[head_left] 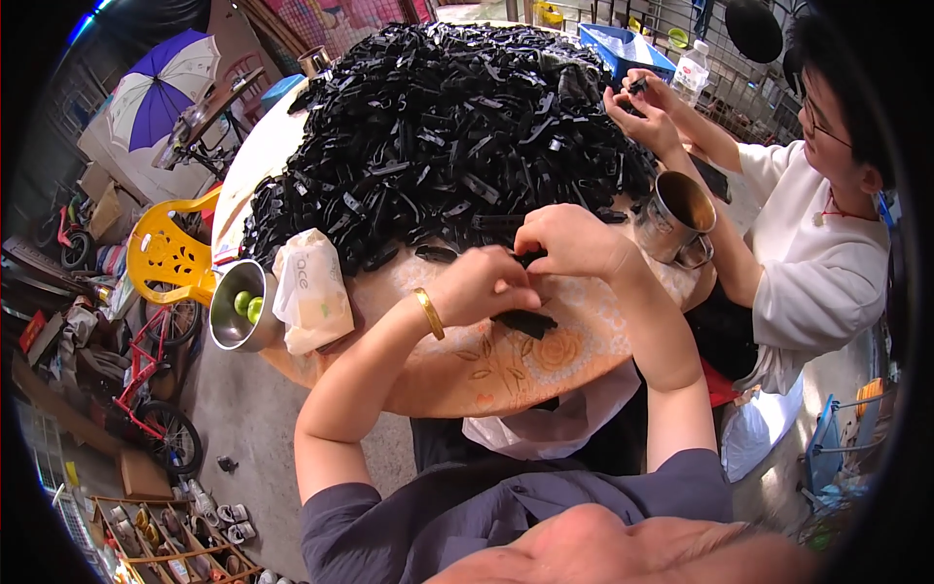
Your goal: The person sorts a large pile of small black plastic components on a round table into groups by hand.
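A big heap of small black plastic pieces covers the far part of the round table. At the near edge of the heap my left hand, with a gold bangle at its wrist, is closed in a pinch. Close beside it my right hand bends its fingers round a small black plastic piece, which sits between the two hands and is mostly hidden by them. What the left fingertips grip, I cannot make out. Just below the hands, another black piece lies on the flowered tablecloth.
A metal bowl with green fruit and a white paper bag stand at the left edge. On the right is a steel mug. A co-worker handles a black piece there, near a blue tray and a bottle.
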A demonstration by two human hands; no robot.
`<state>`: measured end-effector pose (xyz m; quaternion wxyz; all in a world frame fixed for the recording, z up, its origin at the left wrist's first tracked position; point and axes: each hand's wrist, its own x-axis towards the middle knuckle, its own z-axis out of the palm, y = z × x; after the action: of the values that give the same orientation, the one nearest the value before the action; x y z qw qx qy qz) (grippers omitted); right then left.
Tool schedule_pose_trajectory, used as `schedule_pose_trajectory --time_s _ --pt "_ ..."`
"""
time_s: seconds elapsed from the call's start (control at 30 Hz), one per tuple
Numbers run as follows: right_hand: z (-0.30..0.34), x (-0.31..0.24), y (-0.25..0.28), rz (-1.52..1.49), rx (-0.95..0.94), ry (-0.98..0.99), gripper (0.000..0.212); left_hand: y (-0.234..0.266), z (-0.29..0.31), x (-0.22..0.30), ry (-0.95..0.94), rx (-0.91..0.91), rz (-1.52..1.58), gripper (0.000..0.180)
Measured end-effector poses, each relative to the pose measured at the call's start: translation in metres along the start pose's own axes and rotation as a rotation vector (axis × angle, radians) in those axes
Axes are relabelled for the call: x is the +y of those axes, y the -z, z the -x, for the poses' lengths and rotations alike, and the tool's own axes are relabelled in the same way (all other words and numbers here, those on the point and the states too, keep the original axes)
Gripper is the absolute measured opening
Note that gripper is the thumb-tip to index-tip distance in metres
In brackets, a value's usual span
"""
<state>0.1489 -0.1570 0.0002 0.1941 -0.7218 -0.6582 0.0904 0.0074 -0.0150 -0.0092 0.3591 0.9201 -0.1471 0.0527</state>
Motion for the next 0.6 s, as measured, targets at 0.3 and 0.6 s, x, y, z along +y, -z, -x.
schedule_pose_trajectory --time_s 0.3,0.6 --pt "-0.005 -0.008 0.008 -0.07 -0.158 -0.05 0.024 0.008 -0.014 -0.035 -0.002 0.432 -0.498 0.037" --pt "-0.015 0.0 0.002 -0.863 0.534 0.134 0.027 0.022 -0.002 -0.03 0.424 0.433 1.106 0.03"
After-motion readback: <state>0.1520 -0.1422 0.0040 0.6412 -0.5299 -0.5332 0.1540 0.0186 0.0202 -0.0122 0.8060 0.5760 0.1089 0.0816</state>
